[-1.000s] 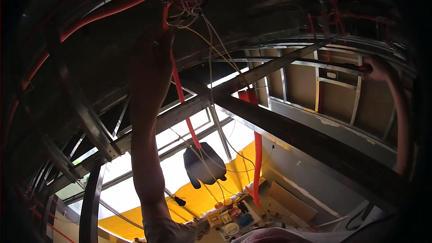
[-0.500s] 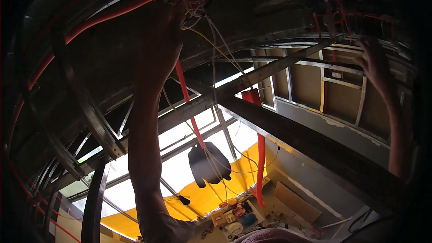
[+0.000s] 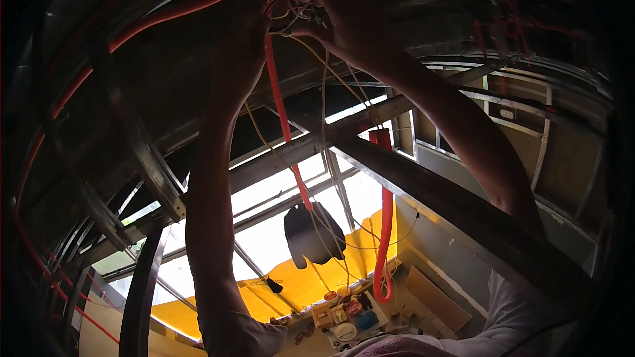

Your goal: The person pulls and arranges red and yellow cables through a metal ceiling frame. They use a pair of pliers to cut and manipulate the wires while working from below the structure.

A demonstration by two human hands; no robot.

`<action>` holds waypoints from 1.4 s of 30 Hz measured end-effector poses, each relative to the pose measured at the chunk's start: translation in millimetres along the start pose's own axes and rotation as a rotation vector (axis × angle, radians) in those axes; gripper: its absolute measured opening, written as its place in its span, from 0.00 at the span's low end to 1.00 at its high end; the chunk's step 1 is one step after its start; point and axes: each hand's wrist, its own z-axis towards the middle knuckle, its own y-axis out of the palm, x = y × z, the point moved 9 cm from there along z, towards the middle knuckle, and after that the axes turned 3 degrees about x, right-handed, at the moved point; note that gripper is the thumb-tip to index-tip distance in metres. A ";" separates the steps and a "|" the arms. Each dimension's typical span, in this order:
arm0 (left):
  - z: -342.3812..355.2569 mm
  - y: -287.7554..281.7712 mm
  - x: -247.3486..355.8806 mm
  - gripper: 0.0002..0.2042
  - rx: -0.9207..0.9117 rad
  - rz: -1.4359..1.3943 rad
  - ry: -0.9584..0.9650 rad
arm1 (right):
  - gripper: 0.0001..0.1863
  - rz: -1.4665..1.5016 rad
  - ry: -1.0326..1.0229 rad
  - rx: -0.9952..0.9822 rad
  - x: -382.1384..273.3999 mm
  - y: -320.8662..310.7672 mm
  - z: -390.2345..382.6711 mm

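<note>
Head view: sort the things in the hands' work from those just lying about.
Likely in the job:
tangle of thin wires, between left hand and right hand
red tube hanging by the left hand

Apparently just about:
hanging dark jacket
yellow sheeting
flat brown board, lower right

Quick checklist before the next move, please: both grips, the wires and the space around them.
1. Right grip up at the wire bundle: ok.
2. Left grip up beside the same bundle: ok.
3. Strands held firmly by either grip: cannot tell, fingers too dark.
4. Wires orderly: not ok, the bundle is tangled and thin wires trail down from it.
5. Light at the bundle: not ok, very dim.
6. Right forearm clear of the dark beam: cannot tell, they overlap in view.
</note>
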 end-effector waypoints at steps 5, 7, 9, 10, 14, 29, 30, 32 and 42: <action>-2.0 4.8 -16.7 0.10 -0.014 -0.038 -0.046 | 0.15 0.074 0.033 0.050 29.4 23.5 -5.4; -1.8 7.2 -19.6 0.10 -0.007 -0.067 -0.081 | 0.13 0.071 -0.037 0.131 34.4 20.8 -12.2; -1.0 5.7 -17.6 0.10 0.034 -0.059 -0.015 | 0.12 0.056 0.088 0.072 43.3 24.0 -14.8; -1.6 2.3 -13.4 0.10 0.074 -0.053 0.054 | 0.12 0.062 0.088 0.073 40.8 24.9 -13.9; 0.2 1.2 1.3 0.10 0.040 0.059 0.070 | 0.12 -0.061 0.040 0.154 38.7 20.0 -13.2; 8.3 -0.2 9.1 0.10 0.021 0.270 0.210 | 0.14 -0.057 0.083 0.147 41.1 18.9 -15.1; 10.5 3.3 6.8 0.10 -0.016 0.290 0.221 | 0.14 -0.059 0.087 0.125 40.5 20.0 -15.8; 17.9 8.9 1.7 0.10 -0.055 0.311 0.233 | 0.14 -0.043 0.095 0.139 40.6 17.4 -15.4; 46.3 43.3 -5.4 0.10 -0.438 0.337 0.041 | 0.15 0.297 0.192 0.302 33.4 17.9 -27.0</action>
